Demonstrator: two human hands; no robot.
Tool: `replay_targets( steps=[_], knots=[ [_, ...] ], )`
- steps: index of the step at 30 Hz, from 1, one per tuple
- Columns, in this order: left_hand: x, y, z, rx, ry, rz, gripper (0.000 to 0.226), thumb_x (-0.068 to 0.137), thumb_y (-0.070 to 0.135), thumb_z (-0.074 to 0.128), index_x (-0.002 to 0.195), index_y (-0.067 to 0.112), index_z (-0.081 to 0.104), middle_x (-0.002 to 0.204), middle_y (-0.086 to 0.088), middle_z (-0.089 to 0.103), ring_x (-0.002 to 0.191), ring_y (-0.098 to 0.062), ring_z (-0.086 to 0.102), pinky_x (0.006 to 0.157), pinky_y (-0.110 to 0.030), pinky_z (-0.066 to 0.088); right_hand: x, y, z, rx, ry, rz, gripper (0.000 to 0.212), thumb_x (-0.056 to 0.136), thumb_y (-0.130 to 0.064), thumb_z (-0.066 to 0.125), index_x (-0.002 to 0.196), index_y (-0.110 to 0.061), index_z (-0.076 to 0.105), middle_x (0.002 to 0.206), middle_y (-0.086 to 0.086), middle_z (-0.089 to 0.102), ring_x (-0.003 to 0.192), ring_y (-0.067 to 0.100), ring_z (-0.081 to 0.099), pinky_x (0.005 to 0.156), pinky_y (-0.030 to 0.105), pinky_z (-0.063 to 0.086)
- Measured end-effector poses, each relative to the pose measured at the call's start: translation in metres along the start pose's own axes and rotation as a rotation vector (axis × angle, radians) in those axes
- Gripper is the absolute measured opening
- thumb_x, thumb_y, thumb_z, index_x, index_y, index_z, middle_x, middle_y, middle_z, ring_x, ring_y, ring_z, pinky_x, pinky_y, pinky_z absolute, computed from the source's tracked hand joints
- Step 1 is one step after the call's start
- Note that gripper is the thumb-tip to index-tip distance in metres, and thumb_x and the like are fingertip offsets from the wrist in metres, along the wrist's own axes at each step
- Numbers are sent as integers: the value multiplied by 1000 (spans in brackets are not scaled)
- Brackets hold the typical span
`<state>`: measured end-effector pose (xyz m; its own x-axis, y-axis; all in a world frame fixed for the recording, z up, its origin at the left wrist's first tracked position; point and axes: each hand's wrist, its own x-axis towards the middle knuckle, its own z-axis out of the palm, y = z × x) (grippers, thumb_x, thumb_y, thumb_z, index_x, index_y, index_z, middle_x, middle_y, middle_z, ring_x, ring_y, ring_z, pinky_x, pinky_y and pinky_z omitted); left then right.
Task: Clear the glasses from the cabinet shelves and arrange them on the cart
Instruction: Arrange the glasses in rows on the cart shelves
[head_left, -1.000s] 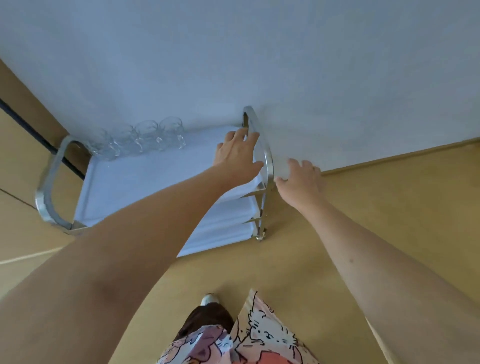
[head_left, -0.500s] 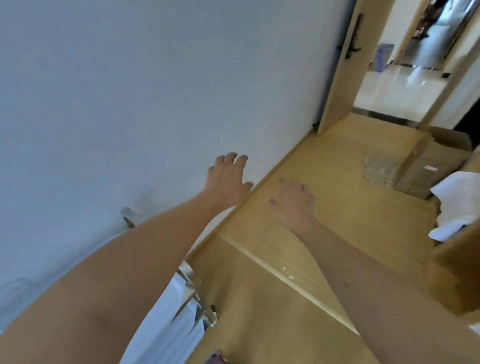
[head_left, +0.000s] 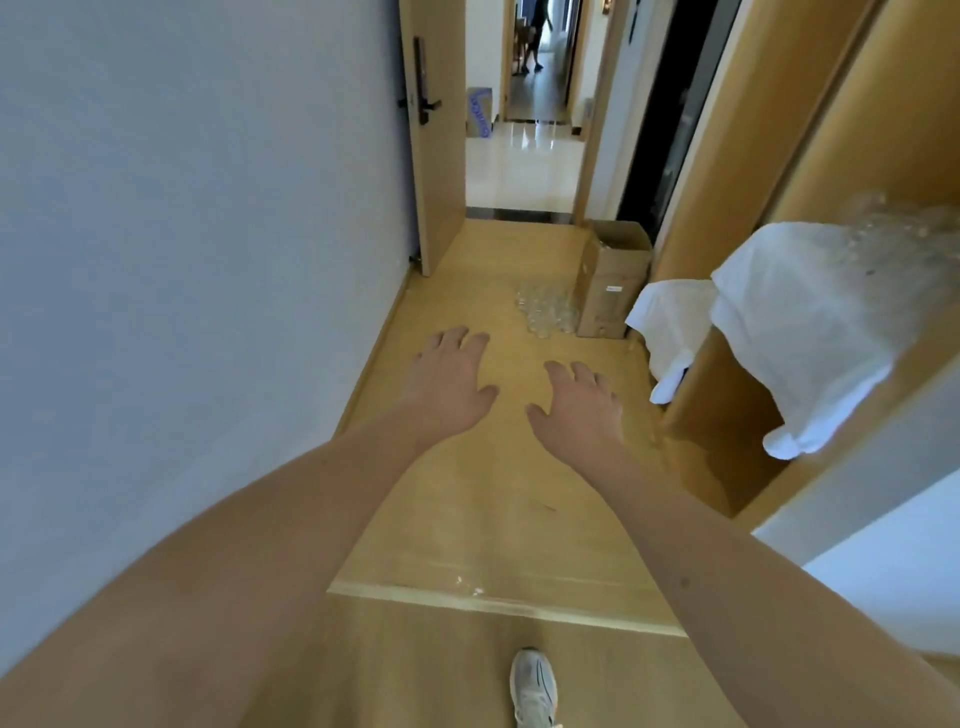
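- Head view: the person's left hand reaches forward over the wooden floor, palm down, its fingers straight and slightly spread, holding nothing.
- The right hand reaches out just beside it, apart from it, fingers loosely spread and a little bent, also holding nothing.
- A cluster of clear glasses stands on the floor ahead of the hands, just beside a cardboard box that sits near the right wall.
- On the right, the wooden cabinet has shelves draped with white cloth; more glasses show on the upper shelf, blurred, behind the cloth.
- A pale wall runs along the left; an open door with a dark handle stands at its far end.
- One white shoe shows at the bottom edge, on the floor.
- The cart is out of the picture.
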<state>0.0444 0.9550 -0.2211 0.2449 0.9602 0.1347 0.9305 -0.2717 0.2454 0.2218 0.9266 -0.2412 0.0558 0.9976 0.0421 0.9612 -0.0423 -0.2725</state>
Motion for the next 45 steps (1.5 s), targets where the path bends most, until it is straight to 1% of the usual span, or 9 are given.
replay_targets(
  steps=[7, 11, 15, 18, 25, 30, 33, 39, 45],
  knots=[
    [144, 47, 6, 30, 22, 60, 70, 95, 45, 61, 154, 21, 32, 160, -12, 30, 143, -34, 29, 115, -48, 32, 117, 73, -22, 27, 35, 92, 63, 96, -46, 55, 151, -24, 35, 152, 10, 39, 137, 36, 36, 109, 50, 36],
    [226, 77, 9, -3, 59, 103, 69, 94, 44, 62, 153, 20, 34, 157, -11, 35, 142, -33, 32, 112, -49, 36, 186, 110, -46, 39, 85, 105, 56, 95, -43, 56, 144, -23, 41, 145, 10, 44, 133, 35, 38, 105, 50, 40],
    [295, 110, 23, -12, 30, 157, 66, 92, 42, 65, 149, 19, 41, 151, -10, 42, 136, -33, 38, 108, -49, 40, 236, 146, -65, 24, 107, 180, 54, 93, -42, 57, 142, -23, 44, 139, 8, 48, 128, 32, 42, 101, 47, 41],
    [352, 134, 37, -37, 23, 228, 64, 90, 39, 66, 146, 18, 44, 145, -9, 47, 133, -33, 41, 106, -45, 41, 270, 178, -73, 13, 123, 260, 52, 93, -41, 56, 140, -22, 47, 137, 7, 49, 124, 31, 44, 97, 44, 39],
    [481, 204, 85, -120, -29, 469, 61, 87, 39, 71, 140, 19, 49, 142, -8, 49, 131, -34, 41, 104, -46, 42, 345, 261, -87, -9, 182, 516, 62, 97, -46, 51, 152, -25, 33, 151, 8, 40, 134, 32, 38, 109, 46, 36],
    [568, 256, 109, -185, -69, 657, 67, 91, 43, 66, 149, 23, 40, 149, -6, 44, 135, -31, 39, 104, -45, 40, 391, 305, -100, -20, 204, 723, 63, 97, -46, 54, 152, -26, 33, 153, 8, 37, 138, 31, 35, 111, 44, 31],
    [611, 286, 118, -218, -125, 761, 66, 92, 42, 65, 149, 20, 39, 150, -6, 41, 136, -30, 37, 106, -42, 39, 415, 326, -114, -29, 243, 835, 62, 97, -46, 55, 151, -25, 34, 153, 8, 37, 138, 32, 35, 111, 45, 32],
    [664, 350, 134, -248, -201, 947, 67, 93, 44, 63, 150, 20, 37, 156, -8, 36, 141, -32, 31, 111, -46, 37, 443, 364, -141, -44, 348, 1003, 63, 97, -45, 56, 152, -24, 35, 154, 9, 39, 139, 33, 36, 112, 47, 34],
    [679, 427, 151, -317, -232, 1112, 65, 91, 42, 66, 147, 20, 42, 149, -7, 44, 137, -33, 36, 105, -46, 41, 432, 407, -177, -93, 456, 1171, 62, 95, -44, 58, 151, -24, 37, 152, 10, 41, 140, 35, 34, 112, 50, 33]
  ],
)
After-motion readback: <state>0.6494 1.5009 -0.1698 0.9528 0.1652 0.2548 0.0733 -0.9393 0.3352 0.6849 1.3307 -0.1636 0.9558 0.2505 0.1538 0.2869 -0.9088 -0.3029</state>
